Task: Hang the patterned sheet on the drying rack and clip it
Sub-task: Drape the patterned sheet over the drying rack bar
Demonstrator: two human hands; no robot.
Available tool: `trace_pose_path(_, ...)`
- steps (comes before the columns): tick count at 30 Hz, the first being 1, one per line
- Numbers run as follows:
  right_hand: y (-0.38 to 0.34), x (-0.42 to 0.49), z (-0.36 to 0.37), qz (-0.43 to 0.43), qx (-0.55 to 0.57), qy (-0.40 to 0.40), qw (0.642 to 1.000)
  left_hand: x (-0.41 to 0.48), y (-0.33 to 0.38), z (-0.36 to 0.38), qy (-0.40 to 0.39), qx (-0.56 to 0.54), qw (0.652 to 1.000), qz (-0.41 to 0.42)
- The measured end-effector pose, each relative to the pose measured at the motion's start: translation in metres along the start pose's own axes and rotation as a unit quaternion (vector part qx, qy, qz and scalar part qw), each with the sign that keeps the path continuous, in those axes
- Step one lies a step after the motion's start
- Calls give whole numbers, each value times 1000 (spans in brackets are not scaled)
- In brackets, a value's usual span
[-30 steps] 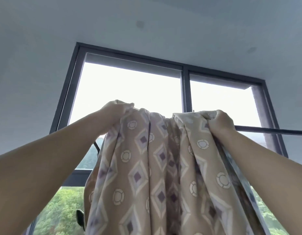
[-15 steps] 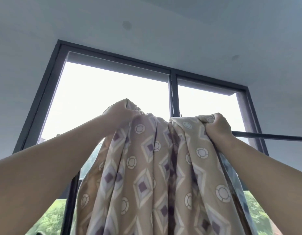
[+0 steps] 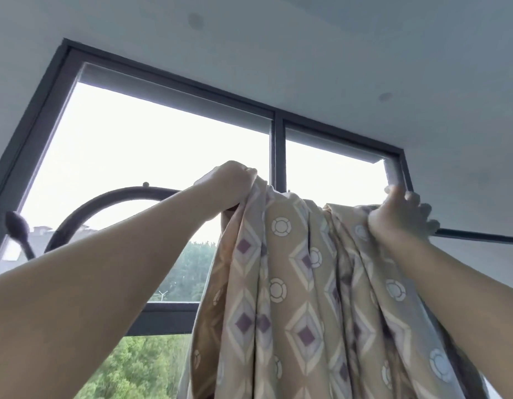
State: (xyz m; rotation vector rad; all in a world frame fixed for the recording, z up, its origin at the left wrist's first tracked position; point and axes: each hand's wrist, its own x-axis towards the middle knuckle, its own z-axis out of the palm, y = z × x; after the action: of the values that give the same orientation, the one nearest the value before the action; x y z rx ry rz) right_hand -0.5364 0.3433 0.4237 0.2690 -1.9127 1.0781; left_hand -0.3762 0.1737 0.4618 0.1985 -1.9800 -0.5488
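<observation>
The patterned sheet (image 3: 295, 289), tan with purple diamonds and white rings, hangs in bunched folds from overhead. My left hand (image 3: 229, 185) grips its upper left edge. Further right, my right hand (image 3: 399, 217) holds the upper right edge, fingers partly spread and blurred. The dark bar of the drying rack (image 3: 479, 236) runs out to the right from behind my right hand. Under the sheet the bar is hidden. No clip is in view.
A curved dark metal arm of the rack (image 3: 111, 198) arches at the left, with a knobbed end (image 3: 17, 226) beside it. Behind stands a large dark-framed window (image 3: 278, 156) with trees outside. Grey ceiling fills the top.
My right hand has moved to the right along the bar and spread the top of the sheet wider. The view has shifted, so the rack's curved arm shows at the left.
</observation>
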Motion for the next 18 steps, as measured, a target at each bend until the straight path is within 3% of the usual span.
trace_pose_path(3,-40,-20,4,-191,66,34,979,-3,-1,-9,-9,-36,999,-7)
trace_pose_path(5,-71,-34,8,-251,143,-68,955,-4,0,-17,-16,-27,1000,-2)
trace_pose_path(8,-97,-46,18,-236,229,-192,925,-1,-1,-29,-2,47,999,7)
trace_pose_path(18,-99,-50,18,-214,133,-184,950,-17,-29,-109,169,180,967,-59)
